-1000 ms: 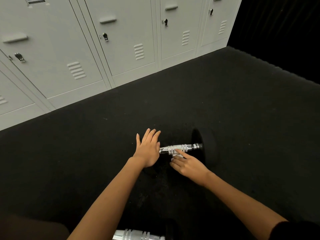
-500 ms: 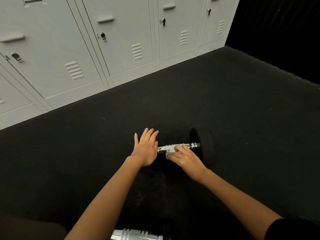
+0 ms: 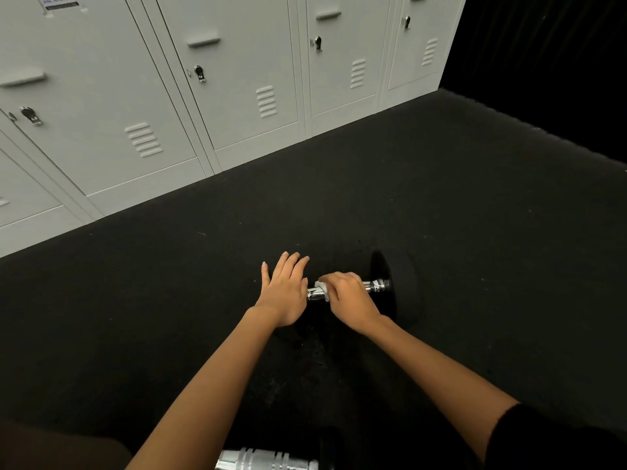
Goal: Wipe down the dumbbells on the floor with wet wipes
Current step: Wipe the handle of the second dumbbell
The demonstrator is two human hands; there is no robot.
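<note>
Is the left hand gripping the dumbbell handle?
No, the left hand lies flat with straight fingers on the dumbbell's left head.

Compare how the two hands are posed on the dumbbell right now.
The left hand lies flat with its fingers straight and spread, resting on the dumbbell's near-black left end. The right hand is curled over the shiny handle, gripping a white wipe against it. The left hand holds nothing; the right hand holds the wipe. Both are bare and touch the same dumbbell on the dark floor.
</note>
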